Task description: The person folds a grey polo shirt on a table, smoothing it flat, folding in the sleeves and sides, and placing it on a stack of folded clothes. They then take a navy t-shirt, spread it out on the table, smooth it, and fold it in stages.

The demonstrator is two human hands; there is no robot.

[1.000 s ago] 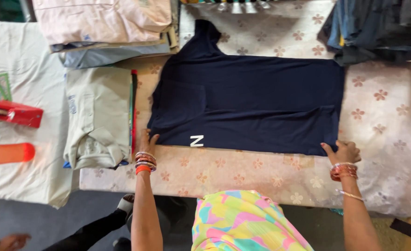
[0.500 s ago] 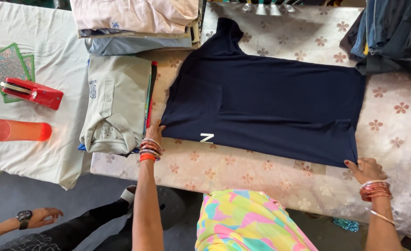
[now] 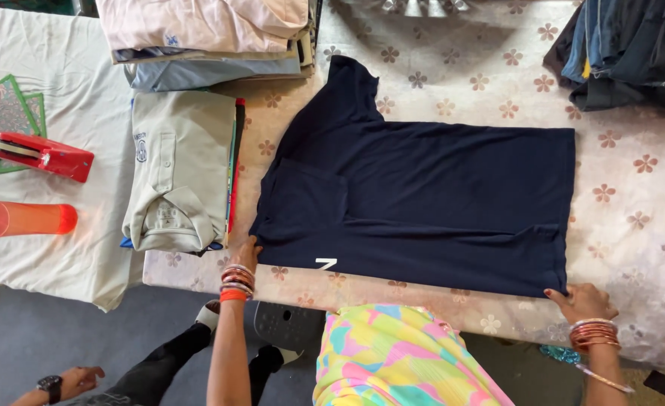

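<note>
Since half a second ago my right hand (image 3: pixel 582 302) has slid from beyond the navy shirt (image 3: pixel 430 203) onto its near right hem corner, and my left hand (image 3: pixel 246 252) has stayed at the near left corner; the shirt lies flat on the flowered desk (image 3: pixel 640 188), long axis left to right, collar end left, hem right; each hand rests fingers-down on the cloth's edge, whether pinching I cannot tell; a folded grey shirt (image 3: pixel 178 173) sits just left.

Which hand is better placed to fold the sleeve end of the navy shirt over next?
Probably the left hand. It rests on the navy shirt at its near corner by the sleeve end, while the right hand grips the hem corner at the opposite end.
</note>
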